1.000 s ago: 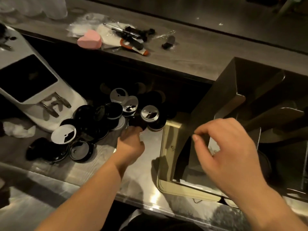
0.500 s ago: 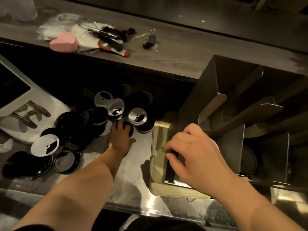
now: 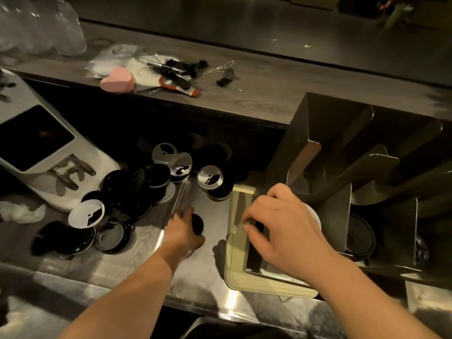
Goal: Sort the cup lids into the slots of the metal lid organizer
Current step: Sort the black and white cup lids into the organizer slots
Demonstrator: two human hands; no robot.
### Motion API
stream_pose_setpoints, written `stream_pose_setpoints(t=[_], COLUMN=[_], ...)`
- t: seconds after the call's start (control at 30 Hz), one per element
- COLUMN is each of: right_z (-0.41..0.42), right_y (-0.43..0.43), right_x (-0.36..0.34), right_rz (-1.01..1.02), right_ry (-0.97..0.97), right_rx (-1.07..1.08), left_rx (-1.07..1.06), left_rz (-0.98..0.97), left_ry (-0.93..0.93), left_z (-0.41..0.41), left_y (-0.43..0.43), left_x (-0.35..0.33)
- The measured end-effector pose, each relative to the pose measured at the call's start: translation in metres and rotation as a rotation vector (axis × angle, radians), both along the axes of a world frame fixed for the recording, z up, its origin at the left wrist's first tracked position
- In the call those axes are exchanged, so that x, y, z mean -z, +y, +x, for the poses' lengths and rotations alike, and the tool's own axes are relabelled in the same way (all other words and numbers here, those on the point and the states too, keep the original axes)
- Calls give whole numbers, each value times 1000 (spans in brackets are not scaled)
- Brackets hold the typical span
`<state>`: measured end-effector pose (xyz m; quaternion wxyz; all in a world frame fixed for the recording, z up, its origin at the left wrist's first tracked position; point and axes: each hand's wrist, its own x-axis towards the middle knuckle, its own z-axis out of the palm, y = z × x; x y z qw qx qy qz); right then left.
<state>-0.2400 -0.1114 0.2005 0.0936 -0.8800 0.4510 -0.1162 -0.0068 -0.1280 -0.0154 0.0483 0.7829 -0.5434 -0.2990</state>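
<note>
A heap of black and silver cup lids [image 3: 137, 192] lies on the steel counter left of centre. My left hand [image 3: 182, 232] grips one black lid [image 3: 197, 223] just right of the heap, lifted a little toward me. The metal lid organizer [image 3: 342, 167] stands at the right with several angled dividers. My right hand [image 3: 283, 226] reaches into its near left slot with fingers curled over a white lid [image 3: 315, 217], which is mostly hidden. Another slot to the right holds a black lid [image 3: 362, 237].
The organizer sits on a cream tray [image 3: 234, 277] near the counter's front edge. A white machine with a dark screen [image 3: 36, 148] stands at the left beside a crumpled tissue [image 3: 22, 212]. A raised shelf behind carries a pink heart sponge [image 3: 117, 80], tools and clear plastic bags [image 3: 36, 23].
My left hand has drawn back from the heap toward me with a black lid in its grip. My right hand stays at the organizer's near left slot.
</note>
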Motion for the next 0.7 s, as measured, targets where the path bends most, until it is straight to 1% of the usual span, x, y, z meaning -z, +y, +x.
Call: stream_pose_setpoints(t=[0.03,0.1,0.13,0.17,0.2,0.23,0.27,0.33,0.43,0.53,0.63,0.7], right_z=[0,0,1,1,2,3,4,5,2,-6,-28,-48], right_y=[1,3,6,10,14,19,24,33,40,42,46,50], right_x=[0,0,0,-1,-2,-5,-8,-17,-44,-68,-78,-80], right_rz=[7,22,22,20,18,21,30,61,129,278,291,320], right_ry=[-25,-88,-125,-166,-206,-239,-261,-286,-362,-486,-577,-703], right_rx=[7,30,49,68,82,87,82,41,-39,-112,-177,-174], left_rx=[-121,-426,-551,-633,-660,-634,-557,-361,-158,-74,-13,-33], left_rz=[-50,-215,-284,-320,-334,-342,-353,-359,-343,-307,-286,-286], left_ry=[156,622,842,1041,1224,1381,1496,1628,1726,1782,1784,1800], left_z=[1,-2,-6,-11,-16,-20,-24,-30,-47,-66,-84,-97], left_y=[8,21,28,34,41,48,55,66,76,81,83,85], left_x=[-8,-36,-56,-78,-102,-125,-148,-185,-225,-251,-266,-272])
